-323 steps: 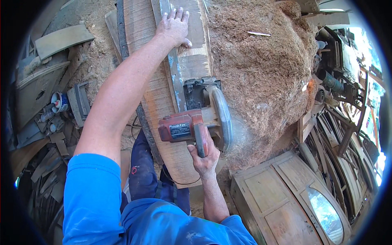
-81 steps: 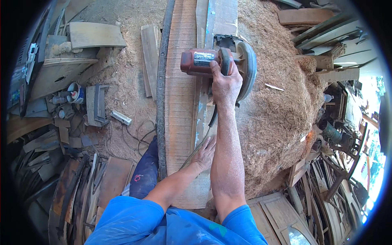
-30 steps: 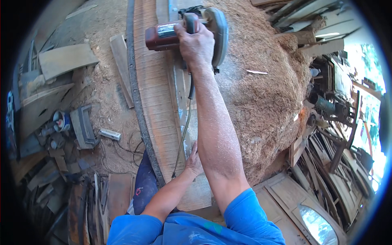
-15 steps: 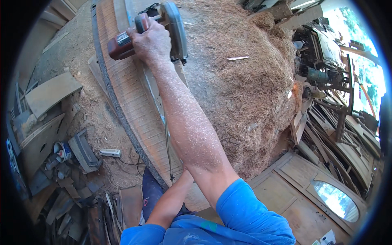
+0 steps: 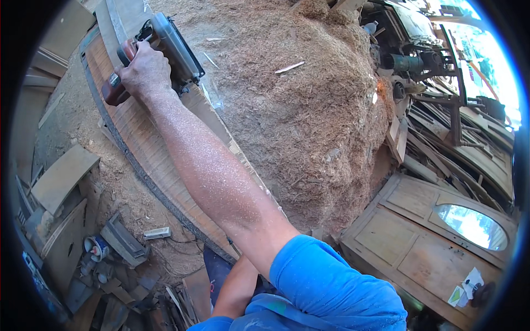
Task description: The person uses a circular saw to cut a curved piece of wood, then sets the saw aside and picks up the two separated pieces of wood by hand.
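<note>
My right hand [image 5: 146, 69] is wrapped around the dark red handle of a circular saw [image 5: 176, 49] with a grey guard. The saw rests near the far end of a long wooden board [image 5: 160, 157], by its right edge, which looks rough and splintered. Fine sawdust coats my right forearm, which stretches across the board. My left forearm [image 5: 238, 284] passes beneath the right arm near my body, and its hand is hidden. A narrow grey strip [image 5: 114, 21] lies along the board beyond the saw.
A large heap of shavings [image 5: 309, 121] rises right of the board. Panelled door [image 5: 397, 243] with an oval glass lies at lower right; machinery [image 5: 411, 63] and stacked planks stand behind it. Wood offcuts [image 5: 124, 240] and a white power strip [image 5: 157, 233] lie at left.
The view has shifted, so the board and saw appear farther left. My right hand, still on the saw, has moved up and left in view. The cord beside my forearm is now mostly hidden.
</note>
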The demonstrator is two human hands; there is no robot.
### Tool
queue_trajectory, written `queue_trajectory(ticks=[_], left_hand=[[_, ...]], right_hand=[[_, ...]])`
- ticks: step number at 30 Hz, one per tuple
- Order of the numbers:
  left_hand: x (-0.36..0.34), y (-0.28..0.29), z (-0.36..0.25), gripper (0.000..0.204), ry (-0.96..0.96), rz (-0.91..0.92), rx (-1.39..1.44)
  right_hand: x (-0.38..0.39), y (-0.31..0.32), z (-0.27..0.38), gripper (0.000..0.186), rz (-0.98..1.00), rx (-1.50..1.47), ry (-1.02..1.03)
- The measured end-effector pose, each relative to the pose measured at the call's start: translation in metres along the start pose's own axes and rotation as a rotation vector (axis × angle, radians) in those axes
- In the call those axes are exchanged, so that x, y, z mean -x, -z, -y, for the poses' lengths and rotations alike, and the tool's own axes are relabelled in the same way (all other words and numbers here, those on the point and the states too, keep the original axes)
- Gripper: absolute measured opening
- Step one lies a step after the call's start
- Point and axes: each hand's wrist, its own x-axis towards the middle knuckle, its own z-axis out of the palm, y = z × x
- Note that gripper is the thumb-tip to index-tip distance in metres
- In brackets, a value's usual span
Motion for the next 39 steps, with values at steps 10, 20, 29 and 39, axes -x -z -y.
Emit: queue_trajectory(ticks=[10, 20, 29, 39], left_hand=[[0.000, 0.004, 0.000, 0.074, 0.035, -0.065, 0.209], [0.204, -0.003, -0.033, 0.065, -0.844, 0.561, 0.572], [0.162, 0.057, 0.103, 0.036, 0.152, 0.133, 0.825], [-0.080, 0.045, 0.179, 0.106, 0.352, -0.554, 0.418]], right_hand=[[0.052, 0.027, -0.024, 0.042, -0.175, 0.119, 0.095], [0.272, 0.222, -0.107, 0.064, -0.298, 0.358, 0.094], [0.530, 0.302, -0.214, 0.052, -0.042, 0.762, -0.566], [0.524, 0.370, -0.378, 0.032, 0.325, 1.076, -0.735]])
